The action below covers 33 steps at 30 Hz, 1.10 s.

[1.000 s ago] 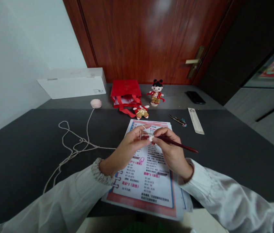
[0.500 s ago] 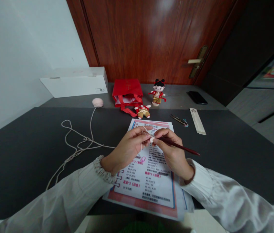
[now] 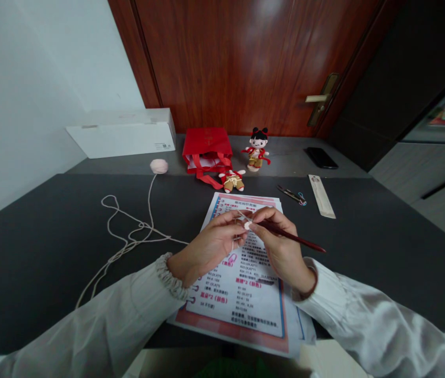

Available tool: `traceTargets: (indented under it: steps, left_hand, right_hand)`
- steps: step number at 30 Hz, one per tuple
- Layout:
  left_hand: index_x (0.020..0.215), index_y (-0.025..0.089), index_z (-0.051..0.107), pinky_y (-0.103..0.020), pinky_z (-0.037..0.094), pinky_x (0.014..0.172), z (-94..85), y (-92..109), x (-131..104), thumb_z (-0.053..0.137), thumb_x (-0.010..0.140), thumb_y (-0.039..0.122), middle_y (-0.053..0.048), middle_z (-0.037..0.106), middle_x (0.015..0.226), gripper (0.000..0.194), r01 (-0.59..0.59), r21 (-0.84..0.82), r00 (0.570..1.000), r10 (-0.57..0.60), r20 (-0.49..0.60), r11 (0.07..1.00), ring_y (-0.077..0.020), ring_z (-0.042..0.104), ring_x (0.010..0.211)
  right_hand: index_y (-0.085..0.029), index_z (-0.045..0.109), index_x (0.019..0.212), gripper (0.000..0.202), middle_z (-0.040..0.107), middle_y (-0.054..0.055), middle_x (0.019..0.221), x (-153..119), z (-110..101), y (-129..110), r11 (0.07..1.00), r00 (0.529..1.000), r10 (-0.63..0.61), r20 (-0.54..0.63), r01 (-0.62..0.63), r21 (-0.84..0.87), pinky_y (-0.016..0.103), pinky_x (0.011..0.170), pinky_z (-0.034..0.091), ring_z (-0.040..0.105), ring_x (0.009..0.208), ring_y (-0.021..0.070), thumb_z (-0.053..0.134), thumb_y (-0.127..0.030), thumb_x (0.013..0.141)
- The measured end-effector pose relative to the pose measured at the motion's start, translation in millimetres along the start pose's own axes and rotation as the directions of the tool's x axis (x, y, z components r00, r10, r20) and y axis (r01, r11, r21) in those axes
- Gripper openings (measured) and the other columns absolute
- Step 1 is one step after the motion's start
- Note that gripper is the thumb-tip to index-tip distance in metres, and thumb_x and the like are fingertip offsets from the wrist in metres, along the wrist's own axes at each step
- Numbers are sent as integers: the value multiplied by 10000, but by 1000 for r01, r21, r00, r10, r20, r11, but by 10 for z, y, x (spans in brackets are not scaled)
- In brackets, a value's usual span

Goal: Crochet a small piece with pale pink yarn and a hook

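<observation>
At a dark table (image 3: 49,262) before a door (image 3: 238,68), the left hand (image 3: 211,245) and right hand (image 3: 284,248) pinch pale crochet (image 3: 248,225) between their fingertips, the right also grasping a hook (image 3: 296,240). A stitch seems underway, next calling for steady yarn (image 3: 159,166). Below both hands, a pattern (image 3: 260,315) shows pink Chinese headings marked "*2"; smaller print blurs.

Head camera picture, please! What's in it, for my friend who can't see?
A left hand and right hand pinch a small white piece, the right also holding a dark red tool, above printed sheets. Behind are a yarn ball, red bag, upright doll and headless doll.
</observation>
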<state>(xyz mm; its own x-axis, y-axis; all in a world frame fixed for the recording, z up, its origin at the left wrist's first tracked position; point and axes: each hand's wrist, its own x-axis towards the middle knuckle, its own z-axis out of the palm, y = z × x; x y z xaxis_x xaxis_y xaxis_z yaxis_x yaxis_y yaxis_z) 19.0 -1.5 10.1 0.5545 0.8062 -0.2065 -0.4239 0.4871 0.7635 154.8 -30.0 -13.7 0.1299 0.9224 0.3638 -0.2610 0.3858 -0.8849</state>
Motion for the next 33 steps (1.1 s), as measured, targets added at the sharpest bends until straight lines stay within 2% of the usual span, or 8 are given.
traceTargets:
  steps: [7, 10, 14, 18, 22, 27, 30, 33]
  left_hand:
    - [853, 160, 693, -227, 363, 689, 49, 29, -21, 681, 713, 79, -22, 634, 888, 162, -60, 83, 998, 62, -13, 995, -94, 505, 748]
    - [861, 160, 677, -244, 357, 679, 27, 25, -17, 664, 710, 103, -22, 620, 855, 162, -94, 194, 995, 97, -7, 976, -114, 499, 746]
    - [934, 182, 651, -262, 356, 675, -46, 5, -12, 619, 707, 91, 10, 551, 762, 246, -190, 378, 977, 212, -16, 906, -127, 476, 719]
    - [831, 182, 610, -263, 366, 701, -38, 13, -31, 615, 729, 96, 27, 514, 746, 133, -303, 477, 944, 329, 30, 825, -120, 473, 721]
    - [778, 168, 596, -276, 382, 717, 30, 45, -50, 667, 740, 150, 8, 563, 765, 83, -312, 552, 929, 371, 6, 773, -134, 510, 736]
    - [749, 176, 610, -289, 393, 741, 15, 57, -43, 678, 758, 176, -1, 587, 750, 69, -313, 652, 911, 413, 0, 691, -155, 541, 763]
    - [775, 172, 623, -292, 395, 739, 9, 52, -49, 675, 760, 172, -7, 612, 752, 55, -307, 646, 916, 401, 1, 699, -156, 552, 754]
    - [805, 167, 633, -289, 396, 726, 29, 48, -60, 683, 755, 174, -8, 632, 742, 71, -286, 598, 928, 373, -23, 749, -150, 558, 729]
  right_hand:
    - [-233, 641, 769, 112, 635, -34, 744, 2, 7, -10, 999, 1000, 16, -9, -16, -33, 262, 679, 467, 581, 710, 128, 687, -131, 768]
    - [-230, 635, 763, 97, 620, -31, 721, 3, 11, -18, 997, 1000, 22, -13, -23, -70, 267, 655, 451, 565, 687, 134, 693, -152, 764]
    - [-229, 628, 759, 104, 599, -35, 708, 11, 4, -19, 993, 999, 11, -41, -16, -116, 260, 633, 416, 534, 676, 130, 684, -141, 764]
    - [-227, 623, 759, 109, 596, -36, 710, 11, -7, -18, 988, 999, 4, -50, -12, -155, 261, 637, 401, 525, 674, 129, 670, -129, 767]
    - [-226, 619, 765, 86, 602, -33, 715, 5, -16, -11, 987, 999, 0, -46, -8, -163, 270, 652, 404, 531, 680, 137, 669, -157, 774]
    - [-229, 617, 773, 81, 601, -29, 738, -1, -27, 1, 983, 999, 2, -48, -11, -186, 277, 670, 403, 526, 696, 142, 663, -163, 779]
    - [-232, 617, 778, 84, 597, -32, 740, -5, -29, -1, 982, 999, 4, -43, -12, -188, 275, 668, 402, 521, 691, 138, 660, -159, 781]
    - [-235, 617, 777, 88, 604, -31, 735, -5, -25, 0, 984, 999, 0, -43, -8, -178, 276, 668, 411, 532, 693, 140, 661, -158, 775]
